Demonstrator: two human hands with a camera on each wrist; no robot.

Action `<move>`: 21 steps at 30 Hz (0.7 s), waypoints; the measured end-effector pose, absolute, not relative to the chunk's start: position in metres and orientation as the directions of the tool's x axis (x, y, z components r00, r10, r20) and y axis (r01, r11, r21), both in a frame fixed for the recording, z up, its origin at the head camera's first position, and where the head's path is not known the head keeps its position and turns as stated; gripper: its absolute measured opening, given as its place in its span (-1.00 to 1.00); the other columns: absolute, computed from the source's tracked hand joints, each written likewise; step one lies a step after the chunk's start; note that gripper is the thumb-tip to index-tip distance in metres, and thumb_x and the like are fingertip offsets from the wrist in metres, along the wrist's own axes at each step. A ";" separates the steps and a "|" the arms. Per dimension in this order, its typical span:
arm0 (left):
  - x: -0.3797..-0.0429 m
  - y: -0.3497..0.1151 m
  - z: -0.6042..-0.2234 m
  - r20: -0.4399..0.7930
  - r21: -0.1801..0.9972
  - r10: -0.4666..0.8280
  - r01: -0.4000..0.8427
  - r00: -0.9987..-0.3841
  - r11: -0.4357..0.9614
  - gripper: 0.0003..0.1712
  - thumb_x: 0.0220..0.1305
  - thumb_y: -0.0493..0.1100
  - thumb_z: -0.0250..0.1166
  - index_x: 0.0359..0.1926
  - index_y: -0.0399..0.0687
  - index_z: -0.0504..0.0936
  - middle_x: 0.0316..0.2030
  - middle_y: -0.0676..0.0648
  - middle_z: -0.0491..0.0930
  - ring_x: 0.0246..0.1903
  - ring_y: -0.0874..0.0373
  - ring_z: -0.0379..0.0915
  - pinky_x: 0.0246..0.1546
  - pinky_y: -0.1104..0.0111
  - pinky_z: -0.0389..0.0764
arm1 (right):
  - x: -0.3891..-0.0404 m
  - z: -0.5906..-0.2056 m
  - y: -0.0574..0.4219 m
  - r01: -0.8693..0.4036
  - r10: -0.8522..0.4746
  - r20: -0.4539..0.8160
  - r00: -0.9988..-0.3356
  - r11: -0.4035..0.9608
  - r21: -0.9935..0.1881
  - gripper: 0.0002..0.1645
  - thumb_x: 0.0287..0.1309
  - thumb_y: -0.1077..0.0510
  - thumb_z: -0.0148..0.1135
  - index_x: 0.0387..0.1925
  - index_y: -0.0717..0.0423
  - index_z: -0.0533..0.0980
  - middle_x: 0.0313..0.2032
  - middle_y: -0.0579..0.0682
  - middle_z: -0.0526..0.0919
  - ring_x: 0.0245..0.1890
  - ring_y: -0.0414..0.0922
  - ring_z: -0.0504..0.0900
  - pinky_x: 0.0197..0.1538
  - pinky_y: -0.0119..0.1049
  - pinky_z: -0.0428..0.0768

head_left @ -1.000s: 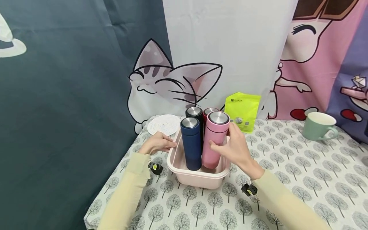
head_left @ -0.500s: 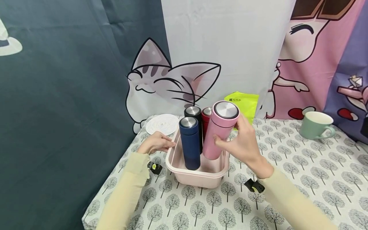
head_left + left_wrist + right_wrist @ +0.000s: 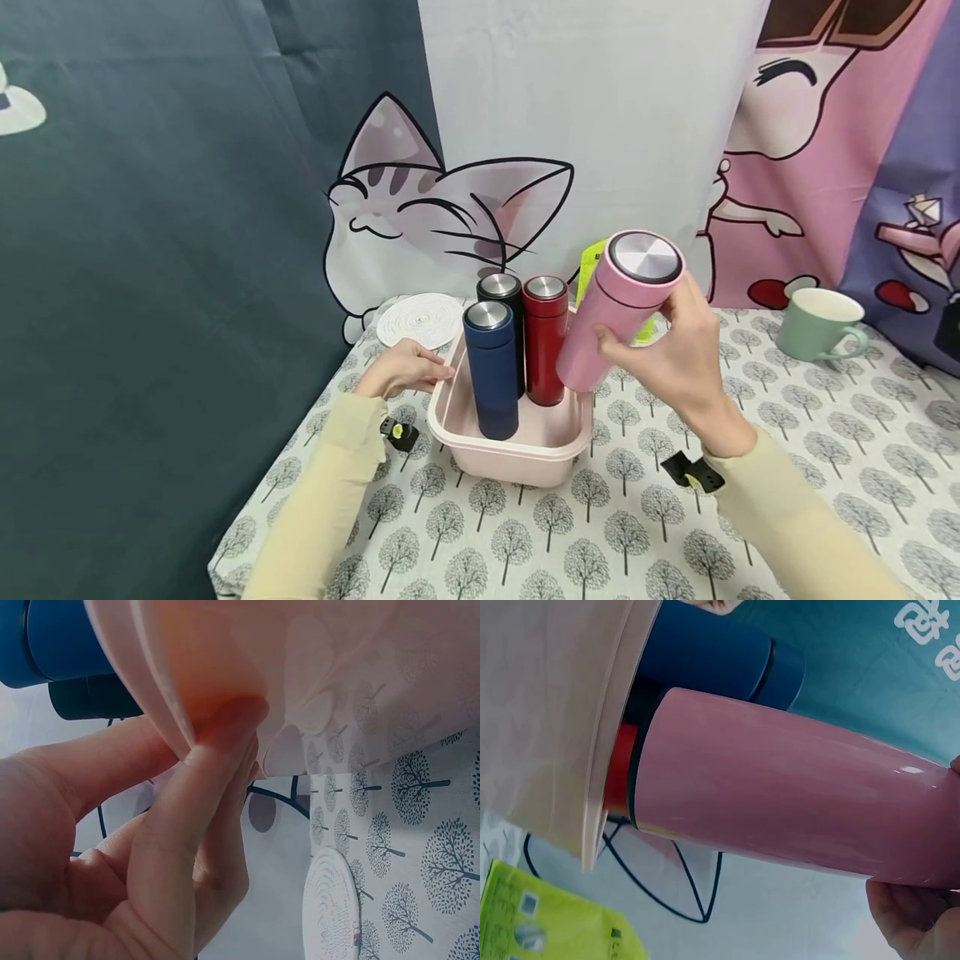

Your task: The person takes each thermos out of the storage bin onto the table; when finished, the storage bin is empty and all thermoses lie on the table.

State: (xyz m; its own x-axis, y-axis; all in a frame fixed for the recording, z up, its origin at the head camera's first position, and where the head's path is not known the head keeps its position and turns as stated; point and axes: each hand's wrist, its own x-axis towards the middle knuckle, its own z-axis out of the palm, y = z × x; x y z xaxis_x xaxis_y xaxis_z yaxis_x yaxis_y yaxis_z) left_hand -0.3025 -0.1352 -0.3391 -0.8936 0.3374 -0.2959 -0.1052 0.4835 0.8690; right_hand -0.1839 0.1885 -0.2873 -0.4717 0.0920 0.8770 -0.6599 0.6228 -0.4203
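My right hand (image 3: 675,350) grips a pink thermos flask (image 3: 611,325) with a silver-topped lid, holding it tilted over the right rim of a pale pink plastic bin (image 3: 510,462). In the right wrist view the flask (image 3: 780,787) has its base near the bin's rim, and part of the hand (image 3: 922,919) shows at the edge. My left hand (image 3: 402,367) pinches the bin's left rim between thumb and fingers, as the left wrist view shows. Inside the bin stand a navy blue flask (image 3: 492,375), a red flask (image 3: 546,342) and a black flask (image 3: 500,286), partly hidden behind the navy one.
A round white woven mat (image 3: 420,321) lies behind my left hand. Partly hidden behind the pink flask is a lime green pouch (image 3: 590,265). Far right stands a green mug (image 3: 817,325). The tree-print tablecloth (image 3: 555,533) ends at the left; a cartoon curtain hangs behind.
My right hand has lifted the pink flask out of the bin, up and to the right, tilting it more. The red flask now shows fully. My left hand stays on the rim.
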 end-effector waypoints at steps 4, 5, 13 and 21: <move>-0.303 -0.136 -0.339 -0.296 0.871 0.333 -0.110 -0.895 0.480 -0.56 0.24 -0.34 0.32 0.08 -0.57 0.50 -0.08 -0.40 0.65 -0.29 0.03 0.71 -0.10 0.26 0.76 | -0.183 -0.288 0.199 -0.637 0.117 0.872 -0.476 0.638 -0.433 -0.13 -0.36 0.30 0.48 0.17 0.30 0.44 -0.06 0.18 0.58 -0.16 -0.29 0.51 -0.17 -0.68 0.55; -0.303 -0.136 -0.340 -0.295 0.871 0.333 -0.109 -0.895 0.480 -0.56 0.24 -0.34 0.32 0.08 -0.56 0.51 -0.09 -0.40 0.66 -0.29 0.04 0.71 -0.10 0.26 0.76 | -0.183 -0.288 0.202 -0.630 0.124 0.871 -0.476 0.643 -0.436 -0.13 -0.38 0.31 0.49 0.15 0.31 0.45 -0.07 0.18 0.58 -0.16 -0.31 0.50 -0.18 -0.69 0.54; -0.303 -0.136 -0.340 -0.292 0.871 0.334 -0.105 -0.896 0.479 -0.59 0.24 -0.34 0.33 0.05 -0.54 0.54 -0.11 -0.37 0.67 -0.32 0.08 0.70 -0.10 0.25 0.76 | -0.185 -0.296 0.222 -0.572 0.155 0.857 -0.491 0.685 -0.452 -0.12 -0.50 0.34 0.56 0.08 0.32 0.48 -0.16 0.13 0.56 -0.19 -0.38 0.44 -0.17 -0.73 0.46; -0.301 -0.135 -0.339 -0.312 0.871 0.325 -0.132 -0.893 0.474 -0.59 0.23 -0.35 0.33 0.05 -0.54 0.53 -0.15 -0.36 0.69 -0.37 0.10 0.69 -0.13 0.25 0.77 | -0.189 -0.314 0.233 -0.483 0.143 0.812 -0.566 0.741 -0.467 -0.08 -0.43 0.33 0.55 0.15 0.37 0.42 -0.20 0.23 0.53 -0.23 -0.19 0.42 -0.19 -0.71 0.40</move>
